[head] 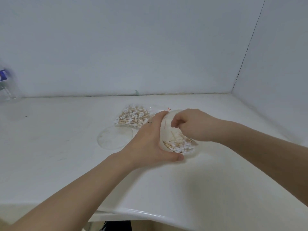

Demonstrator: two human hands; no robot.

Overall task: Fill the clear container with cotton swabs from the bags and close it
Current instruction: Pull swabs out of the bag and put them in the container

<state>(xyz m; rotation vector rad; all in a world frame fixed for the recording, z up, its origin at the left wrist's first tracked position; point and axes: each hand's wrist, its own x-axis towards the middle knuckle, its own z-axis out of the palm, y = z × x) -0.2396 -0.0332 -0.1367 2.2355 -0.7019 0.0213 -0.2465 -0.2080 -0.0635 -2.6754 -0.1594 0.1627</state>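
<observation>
filling under way, lid still off

forearms reach in from the near edge of the white counter, and between our hands sits the clear container, tipped on its side just right of centre. our left hand grips it, fingers curled over the far wall and thumb under the near rim. our right hand is at its mouth, fingers bunched; what they pinch we cannot tell. cotton swabs already lie inside, filling only part of it, we judge. just beyond, a bag of swabs looks full. the clear lid lies flat to the left, so closing remains.
</observation>
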